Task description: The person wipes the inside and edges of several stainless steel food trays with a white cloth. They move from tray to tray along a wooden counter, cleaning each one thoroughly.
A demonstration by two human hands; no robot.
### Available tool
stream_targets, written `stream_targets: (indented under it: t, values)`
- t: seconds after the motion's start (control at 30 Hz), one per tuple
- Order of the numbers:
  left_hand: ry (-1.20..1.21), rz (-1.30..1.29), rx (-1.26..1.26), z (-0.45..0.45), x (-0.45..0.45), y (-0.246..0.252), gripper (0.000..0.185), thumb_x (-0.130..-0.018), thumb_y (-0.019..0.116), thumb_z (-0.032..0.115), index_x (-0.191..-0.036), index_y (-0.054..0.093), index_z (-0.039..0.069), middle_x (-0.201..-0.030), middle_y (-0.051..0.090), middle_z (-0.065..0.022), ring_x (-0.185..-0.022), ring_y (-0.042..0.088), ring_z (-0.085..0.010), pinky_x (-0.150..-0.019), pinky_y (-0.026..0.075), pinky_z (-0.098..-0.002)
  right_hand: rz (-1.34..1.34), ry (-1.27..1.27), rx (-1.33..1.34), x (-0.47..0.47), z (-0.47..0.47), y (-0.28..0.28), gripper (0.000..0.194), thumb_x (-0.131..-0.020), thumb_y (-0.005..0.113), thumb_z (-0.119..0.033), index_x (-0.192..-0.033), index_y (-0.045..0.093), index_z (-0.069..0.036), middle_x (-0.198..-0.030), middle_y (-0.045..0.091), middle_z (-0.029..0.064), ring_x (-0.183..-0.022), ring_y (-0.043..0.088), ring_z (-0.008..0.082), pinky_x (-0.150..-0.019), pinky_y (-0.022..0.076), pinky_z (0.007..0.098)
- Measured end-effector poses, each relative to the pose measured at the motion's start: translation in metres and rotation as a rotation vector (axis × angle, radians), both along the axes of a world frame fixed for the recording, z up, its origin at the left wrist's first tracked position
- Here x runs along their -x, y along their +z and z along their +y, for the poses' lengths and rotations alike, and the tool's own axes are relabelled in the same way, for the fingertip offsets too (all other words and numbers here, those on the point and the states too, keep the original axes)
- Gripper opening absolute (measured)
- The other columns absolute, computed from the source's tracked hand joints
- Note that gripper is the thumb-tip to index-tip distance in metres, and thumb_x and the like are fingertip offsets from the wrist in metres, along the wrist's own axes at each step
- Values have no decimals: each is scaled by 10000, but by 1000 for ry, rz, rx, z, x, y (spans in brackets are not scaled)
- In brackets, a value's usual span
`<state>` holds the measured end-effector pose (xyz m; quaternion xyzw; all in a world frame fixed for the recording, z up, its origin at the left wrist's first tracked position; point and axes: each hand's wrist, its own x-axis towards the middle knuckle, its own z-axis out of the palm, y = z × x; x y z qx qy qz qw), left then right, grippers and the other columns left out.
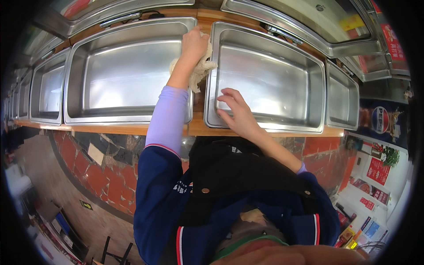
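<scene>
My left hand [194,46] grips a crumpled cream cloth [202,69] near the far end of the gap between two large steel pans. Part of the cloth hangs over the right rim of the left pan [129,76] and reaches the edge of the right pan [265,79]. My right hand [240,117] is over the near left corner of the right pan, fingers apart and slightly curled, with nothing in them. Whether its fingertips touch the metal, I cannot tell. No food shows in either pan.
More steel pans [49,86] continue along the wooden counter [195,124] to the left, and a smaller pan [343,94] sits at the right. Metal-framed glass panels [298,20] with chrome handles [285,34] line the far side. Red stone tiles [109,179] face the counter below.
</scene>
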<state>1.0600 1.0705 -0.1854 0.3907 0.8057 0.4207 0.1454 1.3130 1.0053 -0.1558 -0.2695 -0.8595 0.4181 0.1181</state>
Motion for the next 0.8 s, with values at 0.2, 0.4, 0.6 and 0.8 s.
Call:
stream_targets:
  t: [0.2, 0.4, 0.6, 0.8]
  values:
    - [-27, 109, 124, 30, -5, -19, 458, -817, 651, 208, -1245, 567, 68, -1076, 672, -225, -1051, 615, -404, -907, 486, -444, -12, -244, -122, -61, 11, -5, 197, -857, 656, -43, -1051, 631, -12, -1224, 547, 148, -1075, 584, 319, -837, 516, 362]
    - [3, 169, -3, 28, -14, -18, 408, -822, 646, 166, -1211, 565, 77, -1031, 673, -229, -1009, 617, -416, -860, 486, -460, 62, -441, -92, -101, 13, -8, 153, -843, 659, -10, -994, 639, -4, -1170, 571, 148, -997, 609, 334, -778, 528, 365]
    - [-197, 535, 26, 6, -35, -11, 401, -823, 603, 56, -1222, 559, 64, -1013, 675, -193, -968, 618, -380, -827, 500, -456, 91, -543, -224, -124, 25, -27, 143, -829, 658, 7, -970, 634, 1, -1121, 589, 140, -963, 609, 312, -716, 529, 374]
    - [-419, 810, 90, 8, -24, -2, 430, -798, 581, 8, -1224, 545, 54, -1066, 654, -141, -933, 616, -342, -800, 515, -441, 79, -446, -417, -130, 29, -54, 169, -774, 672, -2, -933, 624, -37, -1076, 599, 129, -913, 606, 311, -719, 516, 386]
